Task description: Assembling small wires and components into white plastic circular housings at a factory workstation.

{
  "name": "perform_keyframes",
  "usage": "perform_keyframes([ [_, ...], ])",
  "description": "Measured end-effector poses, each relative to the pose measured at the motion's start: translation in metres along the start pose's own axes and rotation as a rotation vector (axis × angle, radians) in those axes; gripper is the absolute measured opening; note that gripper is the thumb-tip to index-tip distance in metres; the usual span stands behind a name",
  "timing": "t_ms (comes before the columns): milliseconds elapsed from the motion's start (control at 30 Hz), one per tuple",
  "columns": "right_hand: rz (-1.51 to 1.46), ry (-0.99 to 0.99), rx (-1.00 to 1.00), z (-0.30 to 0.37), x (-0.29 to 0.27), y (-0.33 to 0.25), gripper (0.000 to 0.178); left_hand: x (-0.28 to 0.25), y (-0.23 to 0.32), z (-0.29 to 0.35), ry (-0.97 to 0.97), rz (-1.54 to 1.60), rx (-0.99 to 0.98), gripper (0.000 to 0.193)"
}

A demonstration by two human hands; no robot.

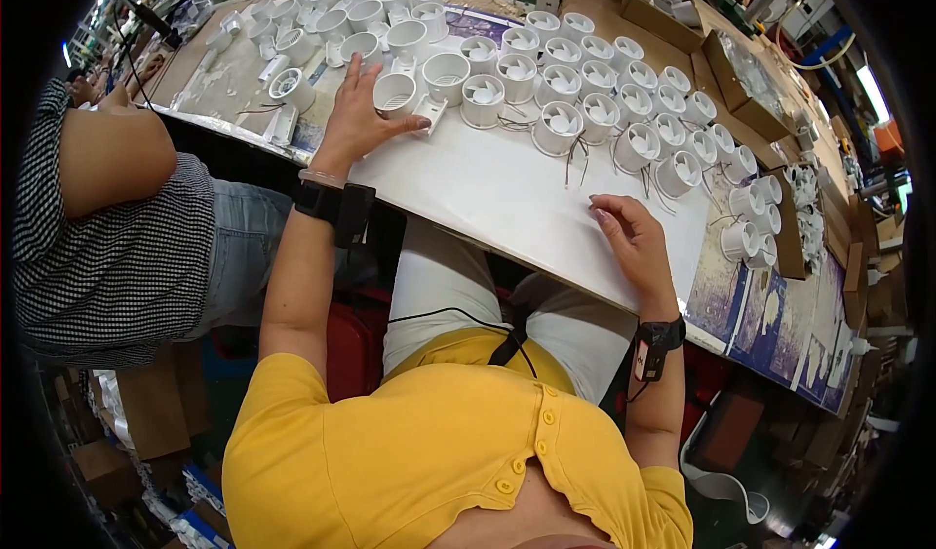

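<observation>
A white cup (395, 96), toward the left of the tabletop (207, 96), is spanned by the widely spread left hand (359, 118); whether it is firmly gripped cannot be told. The right hand (632, 242) is held loosely curled, nothing visible in it. The cup is judged light, stiff and smooth, best held around its outer wall. A white sheet (487, 180) is bordered by fan-fitted cups (559, 128); cardboard boxes (659, 24) are placed far right in the cluttered workroom.
</observation>
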State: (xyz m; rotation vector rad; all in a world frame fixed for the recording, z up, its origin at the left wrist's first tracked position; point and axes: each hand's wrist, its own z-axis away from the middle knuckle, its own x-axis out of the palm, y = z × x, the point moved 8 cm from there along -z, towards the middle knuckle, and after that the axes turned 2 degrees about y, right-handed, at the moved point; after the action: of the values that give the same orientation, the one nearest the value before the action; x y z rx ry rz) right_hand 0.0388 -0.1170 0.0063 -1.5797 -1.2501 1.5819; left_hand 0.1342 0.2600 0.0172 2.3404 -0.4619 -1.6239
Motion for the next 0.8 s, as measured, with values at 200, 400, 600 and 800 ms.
perform_keyframes([
  [200, 0.026, -0.006, -0.004, 0.001, 0.000, -0.001, 0.019, 0.004, 0.013, -0.003, -0.002, 0.010, 0.023, 0.109],
  [400, 0.056, -0.021, 0.008, -0.001, 0.000, 0.001, 0.019, 0.012, 0.031, -0.007, -0.007, 0.032, 0.022, 0.113],
  [600, 0.030, -0.024, 0.009, -0.003, 0.001, 0.001, 0.019, 0.020, 0.049, -0.010, -0.001, 0.047, -0.011, 0.117],
  [800, 0.013, -0.025, 0.015, -0.002, 0.000, 0.001, 0.019, 0.016, 0.052, -0.003, 0.085, 0.146, -0.014, 0.108],
])
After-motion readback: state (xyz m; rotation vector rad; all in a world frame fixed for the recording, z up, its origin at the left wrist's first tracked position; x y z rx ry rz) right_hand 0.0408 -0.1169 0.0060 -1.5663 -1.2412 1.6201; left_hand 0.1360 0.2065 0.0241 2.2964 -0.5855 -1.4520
